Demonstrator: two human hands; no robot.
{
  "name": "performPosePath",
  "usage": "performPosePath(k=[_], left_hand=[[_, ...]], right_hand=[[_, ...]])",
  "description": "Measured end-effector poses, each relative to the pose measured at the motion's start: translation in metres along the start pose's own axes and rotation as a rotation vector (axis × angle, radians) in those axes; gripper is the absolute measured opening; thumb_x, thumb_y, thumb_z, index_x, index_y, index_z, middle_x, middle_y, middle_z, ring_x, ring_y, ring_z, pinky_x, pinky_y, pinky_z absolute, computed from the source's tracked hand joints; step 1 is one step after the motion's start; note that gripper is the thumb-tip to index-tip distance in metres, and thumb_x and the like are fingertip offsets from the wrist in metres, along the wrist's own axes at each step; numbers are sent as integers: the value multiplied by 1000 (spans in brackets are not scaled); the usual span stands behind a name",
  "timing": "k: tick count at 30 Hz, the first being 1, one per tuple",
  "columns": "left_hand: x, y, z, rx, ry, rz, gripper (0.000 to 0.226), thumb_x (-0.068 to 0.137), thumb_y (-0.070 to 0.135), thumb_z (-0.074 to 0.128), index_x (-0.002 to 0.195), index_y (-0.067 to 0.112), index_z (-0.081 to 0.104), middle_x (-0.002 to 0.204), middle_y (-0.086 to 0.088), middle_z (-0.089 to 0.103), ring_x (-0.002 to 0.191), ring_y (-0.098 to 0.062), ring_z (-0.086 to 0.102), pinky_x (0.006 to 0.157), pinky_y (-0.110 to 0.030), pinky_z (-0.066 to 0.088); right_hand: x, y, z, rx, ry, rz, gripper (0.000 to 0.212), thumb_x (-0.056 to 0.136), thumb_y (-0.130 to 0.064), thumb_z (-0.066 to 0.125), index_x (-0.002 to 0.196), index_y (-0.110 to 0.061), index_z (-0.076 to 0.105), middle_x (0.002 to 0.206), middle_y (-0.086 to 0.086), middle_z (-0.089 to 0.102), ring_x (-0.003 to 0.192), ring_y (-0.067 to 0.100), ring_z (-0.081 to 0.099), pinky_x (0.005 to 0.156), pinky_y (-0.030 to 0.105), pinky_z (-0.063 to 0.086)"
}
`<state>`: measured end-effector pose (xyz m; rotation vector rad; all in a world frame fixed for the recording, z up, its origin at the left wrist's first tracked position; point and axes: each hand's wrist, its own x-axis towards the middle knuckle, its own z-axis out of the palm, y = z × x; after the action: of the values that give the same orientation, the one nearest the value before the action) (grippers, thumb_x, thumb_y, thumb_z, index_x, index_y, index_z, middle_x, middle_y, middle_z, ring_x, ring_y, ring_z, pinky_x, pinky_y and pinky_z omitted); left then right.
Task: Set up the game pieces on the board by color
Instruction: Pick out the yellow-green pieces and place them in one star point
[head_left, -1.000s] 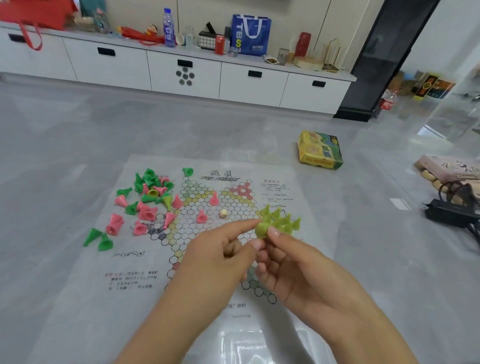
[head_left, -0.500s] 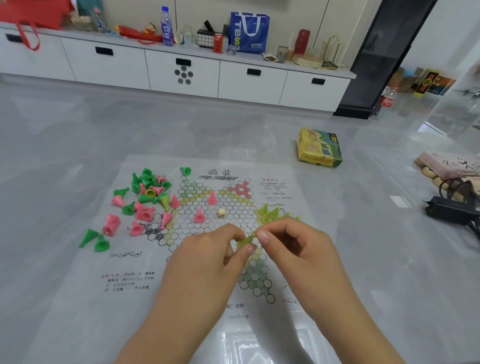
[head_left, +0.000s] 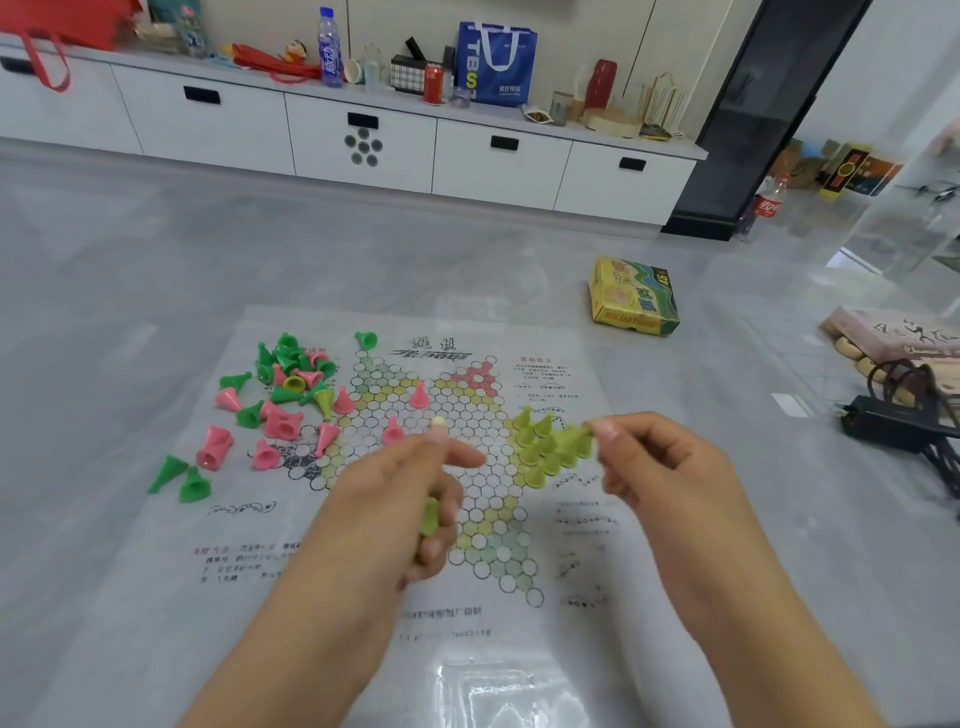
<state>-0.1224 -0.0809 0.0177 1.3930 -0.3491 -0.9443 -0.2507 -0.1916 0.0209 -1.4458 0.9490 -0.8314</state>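
Note:
A paper Chinese-checkers board (head_left: 363, 525) lies on the grey floor. Several yellow-green cone pieces (head_left: 540, 447) stand in its right-hand star point. My right hand (head_left: 660, 467) pinches one yellow-green piece (head_left: 574, 436) at the far edge of that group. My left hand (head_left: 410, 499) hovers over the board's middle, its curled fingers holding a yellow-green piece (head_left: 430, 515). A heap of green and pink cones (head_left: 291, 384) lies on the board's left side. Two pink cones (head_left: 418, 396) stand near the centre, beside a small pale die (head_left: 439, 423).
A yellow game box (head_left: 631, 296) lies on the floor beyond the board. At the right are a black power adapter with cables (head_left: 883, 423) and a pale box (head_left: 893, 332). White cabinets (head_left: 358, 140) run along the back wall.
My hands were together with one yellow-green piece between them; they have since parted. My right hand carried a piece right to the yellow-green group, and my left hand keeps another.

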Motion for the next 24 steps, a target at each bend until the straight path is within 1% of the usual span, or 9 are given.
performPosePath(k=[2,5,8,10,13,15,18,21,24], left_hand=[[4,4,-7,-180,83,-89,24,92,15,44,77,7,62,44,2,46,32,-7,32,30,-14,21],[5,8,-11,-221,131,-126,18,89,9,46,78,6,61,48,-2,53,34,-10,40,30,-15,30],[5,5,-13,-67,94,-127,13,86,2,49,87,7,61,64,-7,55,45,-14,46,43,-23,41],[6,-1,-14,97,83,-68,17,86,1,47,89,13,59,68,-7,55,48,-14,46,48,-19,40],[5,-9,-17,313,69,38,25,87,1,41,84,20,55,69,-3,55,52,-12,46,36,-10,31],[5,-12,-20,382,46,62,27,87,0,40,82,21,55,62,3,54,47,-9,42,37,-13,30],[7,-12,-23,415,-16,62,20,93,9,42,85,24,54,52,18,57,41,-3,40,40,-13,33],[8,-16,-27,665,18,234,18,96,17,37,88,30,47,81,15,56,59,-8,47,55,-18,41],[5,-15,-33,915,0,381,15,98,22,29,94,31,40,84,12,47,78,-3,48,74,-22,43]], right_hand=[[8,5,-10,15,121,41,13,83,-17,63,71,-16,68,52,-11,53,51,4,46,64,21,42],[15,13,-15,-25,166,75,15,83,-18,64,68,-17,67,51,-13,52,49,3,46,65,22,42],[19,17,-8,-82,122,78,17,83,-18,64,67,-18,65,48,-16,55,47,-1,48,62,20,43],[22,18,-2,-129,88,57,16,83,-18,64,68,-19,65,49,-18,58,48,-1,50,57,13,44],[30,18,8,-207,62,11,12,84,-17,64,72,-18,68,54,-18,62,49,-7,52,48,4,40],[38,19,15,-289,55,-10,12,83,-19,65,72,-20,69,65,-8,66,62,3,58,56,13,46],[52,23,28,-402,42,-31,13,83,-22,65,71,-23,69,76,6,69,74,27,66,71,41,56],[62,25,40,-474,47,-64,13,83,-23,64,71,-24,68,82,6,65,68,31,66,66,47,57],[71,28,45,-586,59,-125,12,82,-23,64,70,-22,67,82,-4,55,79,28,62,72,46,54]])
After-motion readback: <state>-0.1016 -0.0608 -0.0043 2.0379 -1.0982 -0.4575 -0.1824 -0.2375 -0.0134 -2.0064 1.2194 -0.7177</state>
